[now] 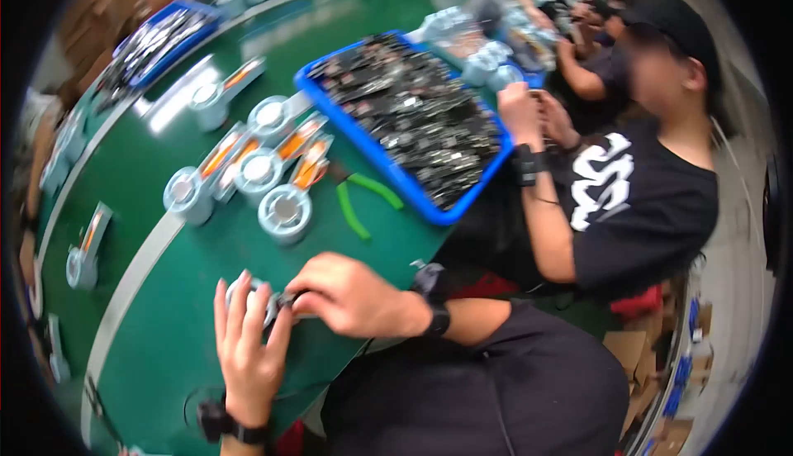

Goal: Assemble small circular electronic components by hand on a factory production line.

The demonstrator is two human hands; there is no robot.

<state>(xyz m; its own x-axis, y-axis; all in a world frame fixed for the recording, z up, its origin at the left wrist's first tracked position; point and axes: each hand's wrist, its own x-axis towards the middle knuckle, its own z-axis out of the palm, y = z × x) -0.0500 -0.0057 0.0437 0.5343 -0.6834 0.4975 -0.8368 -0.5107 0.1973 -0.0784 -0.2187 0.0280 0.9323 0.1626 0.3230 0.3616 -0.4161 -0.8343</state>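
Observation:
Over the green work surface, my left hand (pixel 248 340) has its fingers laid across a pale-blue plastic housing (pixel 269 307), which is mostly hidden behind them. My right hand (pixel 355 295) is closed in a pinch at the housing's near end, on a small dark part (pixel 287 299) too blurred to name. Just beyond my hands stands a group of similar housings, each a round cup with a long handle; the nearest housing (pixel 286 213) shows orange inside its handle. Green-handled pliers (pixel 355 204) lie to their right with the handles spread.
A blue tray (pixel 450 215) heaped with dark metallic parts sits ahead right. Close on my right, a co-worker (pixel 652 192) in black works with both hands. Single housings (pixel 81 268) are at the left, past a pale strip (pixel 136 278). Another blue tray (pixel 178 47) stands far left.

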